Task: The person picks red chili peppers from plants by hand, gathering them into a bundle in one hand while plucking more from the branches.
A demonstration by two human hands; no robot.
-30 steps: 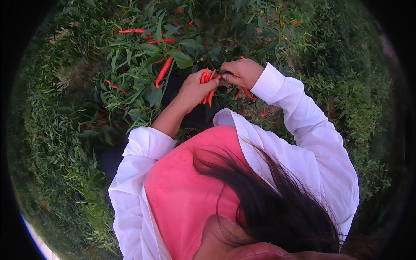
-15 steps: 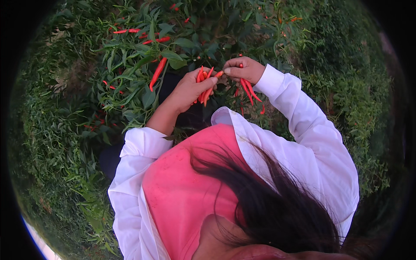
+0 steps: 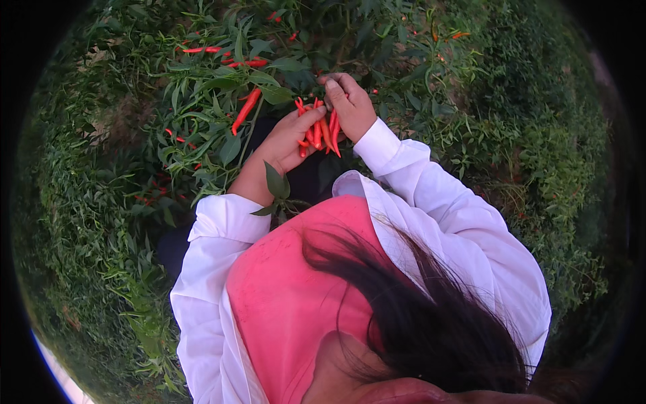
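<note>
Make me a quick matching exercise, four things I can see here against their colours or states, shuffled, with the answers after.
1. Left hand
2. Inner top
3. Outer shirt
4. Hair

A. White
B. Dark, hanging loose
C. Holding red chilies
D. Pink

Pairs: 1-C, 2-D, 3-A, 4-B

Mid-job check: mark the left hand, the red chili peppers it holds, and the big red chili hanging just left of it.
Left hand [image 3: 287, 140]: head view, middle of the hand.
Red chili peppers [image 3: 317, 133]: head view, one pepper's body.
Hanging red chili [image 3: 247, 112]: head view, mid-length.
</note>
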